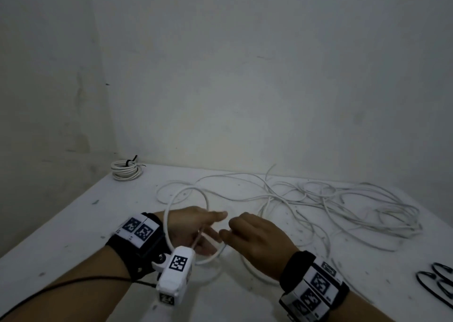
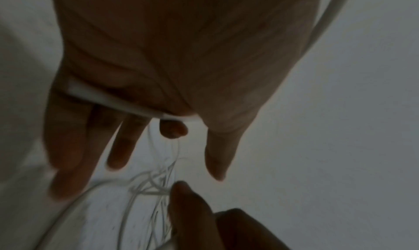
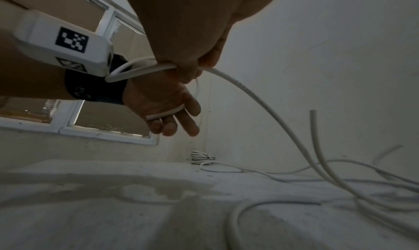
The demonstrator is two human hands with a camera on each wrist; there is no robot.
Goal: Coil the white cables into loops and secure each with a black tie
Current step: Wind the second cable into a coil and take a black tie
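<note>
At the lower middle of the head view, the left hand (image 1: 193,226) lies with fingers straight and slack, serving as a former: a white cable loop (image 1: 186,196) hangs round it, and the left wrist view shows the strand crossing the palm under the fingers (image 2: 68,146). Just beside it, almost touching, the right hand (image 1: 257,243) has its fingers curled round the same white cable (image 3: 260,99), probably feeding the next turn onto the left; from that fist the cable droops down to the table (image 1: 73,223).

At the lower right edge of the frame lie spare black ties (image 1: 436,280), near the right wrist, likely kept within easy reach. Further off, in the middle right, the loose white cables (image 1: 343,204) sprawl tangled, some running close to the far edge by the wall (image 1: 245,76), so pulling slack may snag. The left half of the table gives free room. In the far corner, middle left, a finished coil (image 1: 126,170) sits bound with a black tie (image 1: 130,161).
</note>
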